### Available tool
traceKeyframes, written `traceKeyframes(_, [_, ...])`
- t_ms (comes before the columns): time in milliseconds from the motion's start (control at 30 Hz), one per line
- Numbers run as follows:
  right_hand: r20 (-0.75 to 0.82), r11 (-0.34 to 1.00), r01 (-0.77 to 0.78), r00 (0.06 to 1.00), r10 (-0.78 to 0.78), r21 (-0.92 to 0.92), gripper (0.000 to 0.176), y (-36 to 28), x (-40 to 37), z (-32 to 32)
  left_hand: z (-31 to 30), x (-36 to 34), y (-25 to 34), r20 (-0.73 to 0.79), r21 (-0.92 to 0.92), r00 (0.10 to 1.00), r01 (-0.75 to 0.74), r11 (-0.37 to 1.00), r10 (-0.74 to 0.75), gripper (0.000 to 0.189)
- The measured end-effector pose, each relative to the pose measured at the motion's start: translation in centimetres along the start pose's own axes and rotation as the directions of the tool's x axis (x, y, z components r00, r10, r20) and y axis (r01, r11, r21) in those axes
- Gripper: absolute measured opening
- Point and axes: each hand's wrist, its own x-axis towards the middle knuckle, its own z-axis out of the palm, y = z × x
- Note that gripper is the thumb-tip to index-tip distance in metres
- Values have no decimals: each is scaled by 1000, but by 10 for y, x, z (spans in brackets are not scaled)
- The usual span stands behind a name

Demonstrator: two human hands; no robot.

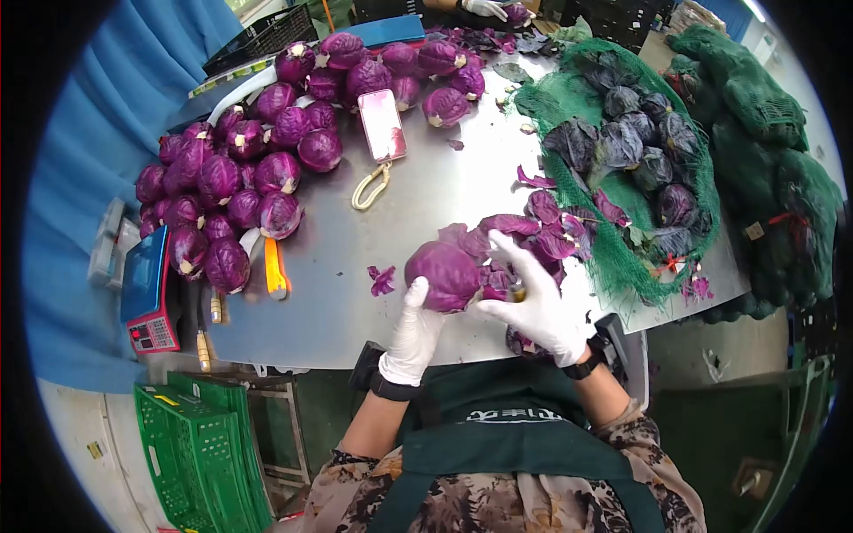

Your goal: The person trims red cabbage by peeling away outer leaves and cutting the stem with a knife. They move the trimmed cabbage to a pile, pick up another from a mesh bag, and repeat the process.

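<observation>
A peeled red cabbage (pixel 442 276) rests against the palm of my gloved left hand (pixel 414 339), which supports it from below and the left. To its right, my gloved right hand (pixel 537 306) has its thumb and fingers spread, with a gap between them and nothing clearly held. Loose purple cabbage leaves (pixel 553 238) lie just beyond the right hand, and a small torn leaf (pixel 382 281) sits left of the cabbage. Farther right, an open green net bag (pixel 613 258) holds several dark, unpeeled cabbages (pixel 620 144).
Glossy red cabbages (pixel 219 180) are heaped on the metal table (pixel 346 258) at left, near a phone (pixel 382 124), an orange-handled knife (pixel 276 270) and a scale (pixel 149 293). Green crates (pixel 191 453) stand below. Full net bags (pixel 755 186) are stacked right. A co-worker's gloved hand (pixel 485 8) is opposite.
</observation>
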Motion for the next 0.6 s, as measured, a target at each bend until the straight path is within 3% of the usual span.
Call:
traceKeyframes(67, [59, 1000, -2, 998, 3, -19, 75, 10, 1, 5, 8, -2, -2, 36, 91, 990, 131, 987, -134, 63])
traceKeyframes(100, [82, 961, -204, 978, 192, 185, 73, 14, 1, 6, 12, -4, -2, 58, 140, 991, 111, 984, -120, 62])
traceKeyframes(133, [142, 842, -390, 920, 364, 372, 72, 17, 0, 7, 13, -5, -1, 58, 135, 991, 113, 984, -122, 62])
traceKeyframes(167, [86, 843, -361, 930, 358, 397, 60, 20, -1, 9, 12, -7, 2, 73, 212, 990, 104, 972, -122, 63])
traceKeyframes(200, [83, 843, -363, 929, 361, 397, 60, 26, -4, 6, 10, -8, 6, 90, 289, 988, 94, 953, -125, 63])
traceKeyframes(233, [169, 693, -462, 877, 450, 554, 52, 33, -7, 0, 3, -6, 10, 108, 331, 982, 110, 937, -153, 68])
traceKeyframes(267, [270, 501, -540, 815, 512, 676, 44, 36, -10, -4, -4, -1, 4, 109, 331, 981, 114, 937, -158, 68])
traceKeyframes(300, [225, 514, -524, 815, 534, 679, 32, 24, -9, 2, -13, 6, -4, 159, 292, 981, 61, 954, -112, 69])
traceKeyframes(333, [226, 514, -526, 814, 535, 678, 32, 24, -12, 4, -19, 11, -9, 206, 250, 977, 6, 968, -59, 71])
traceKeyframes(367, [295, 475, -548, 810, 506, 689, 31, 25, -15, 6, -21, 8, -9, 236, 155, 959, 121, 980, -155, 79])
traceKeyframes(400, [363, 434, -571, 802, 474, 697, 29, 24, -15, 7, -20, 8, -11, 236, 153, 959, 121, 981, -155, 79])
traceKeyframes(433, [365, 432, -574, 800, 476, 695, 29, 21, -15, 8, -17, 7, -13, 205, 71, 967, 142, 987, -153, 83])
traceKeyframes(467, [273, 547, -550, 818, 506, 631, 32, 12, -12, 8, -15, 6, -15, 172, -13, 973, 159, 987, -155, 88])
traceKeyframes(500, [179, 650, -523, 835, 520, 551, 34, 3, -10, 9, -18, 11, -18, 145, -79, 983, 128, 989, -115, 81])
traceKeyframes(533, [81, 741, -493, 852, 517, 456, 37, 0, -8, 9, -18, 11, -19, 143, -78, 983, 128, 989, -116, 81])
traceKeyframes(600, [39, 727, -479, 846, 532, 491, 41, 2, -11, 13, -19, 13, -20, 35, 42, 999, 35, 998, -37, 73])
